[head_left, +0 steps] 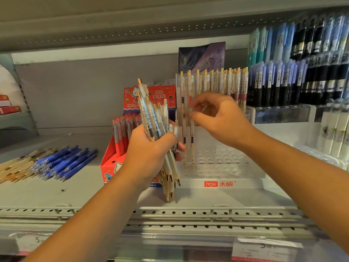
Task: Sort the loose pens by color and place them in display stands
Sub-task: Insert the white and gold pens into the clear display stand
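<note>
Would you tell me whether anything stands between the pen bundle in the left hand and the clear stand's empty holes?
Nothing visible does: the left hand holds the pen bundle beside the clear stand, whose front holes lie open.

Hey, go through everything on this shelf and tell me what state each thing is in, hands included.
Left hand, grips a bundle of white pens.
Right hand, at the clear stand pens; grip unclear.
Clear stand, back row full, front holes mostly empty.
Blue pens, lying loose on the shelf.
Red box, open, red pens upright inside.
</note>
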A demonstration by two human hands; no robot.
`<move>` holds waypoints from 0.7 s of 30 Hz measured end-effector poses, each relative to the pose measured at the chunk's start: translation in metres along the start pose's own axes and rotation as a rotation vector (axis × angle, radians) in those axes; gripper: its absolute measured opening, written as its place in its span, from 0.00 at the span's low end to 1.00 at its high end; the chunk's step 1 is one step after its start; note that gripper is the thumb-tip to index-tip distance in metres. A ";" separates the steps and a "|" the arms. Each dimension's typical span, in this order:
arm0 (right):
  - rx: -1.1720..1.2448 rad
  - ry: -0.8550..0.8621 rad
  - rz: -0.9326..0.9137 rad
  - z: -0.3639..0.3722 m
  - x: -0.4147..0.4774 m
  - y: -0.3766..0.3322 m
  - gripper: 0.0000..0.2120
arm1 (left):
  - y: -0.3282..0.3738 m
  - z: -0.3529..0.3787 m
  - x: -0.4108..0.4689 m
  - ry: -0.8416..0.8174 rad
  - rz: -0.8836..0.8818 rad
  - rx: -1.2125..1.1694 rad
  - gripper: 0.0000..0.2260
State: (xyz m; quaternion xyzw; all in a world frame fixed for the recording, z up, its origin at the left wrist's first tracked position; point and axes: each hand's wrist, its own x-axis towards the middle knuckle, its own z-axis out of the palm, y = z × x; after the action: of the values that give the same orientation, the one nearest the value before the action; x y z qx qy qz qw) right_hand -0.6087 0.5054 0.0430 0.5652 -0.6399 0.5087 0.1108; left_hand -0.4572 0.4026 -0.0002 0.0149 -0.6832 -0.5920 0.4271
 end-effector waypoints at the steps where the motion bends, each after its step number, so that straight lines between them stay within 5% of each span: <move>1: 0.129 -0.080 0.007 -0.001 -0.003 -0.006 0.07 | 0.000 0.000 0.000 -0.004 0.007 -0.001 0.11; 5: 0.333 -0.303 0.057 0.003 -0.011 -0.014 0.07 | 0.001 0.001 -0.001 -0.002 0.010 -0.002 0.10; 21: 0.678 -0.335 0.101 0.000 -0.006 -0.013 0.10 | 0.001 -0.001 0.001 0.026 -0.032 -0.134 0.13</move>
State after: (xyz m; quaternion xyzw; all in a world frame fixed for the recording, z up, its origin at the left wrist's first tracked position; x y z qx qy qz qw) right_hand -0.5962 0.5115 0.0452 0.6128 -0.4717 0.5968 -0.2140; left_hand -0.4567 0.4021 0.0015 0.0049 -0.6363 -0.6429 0.4264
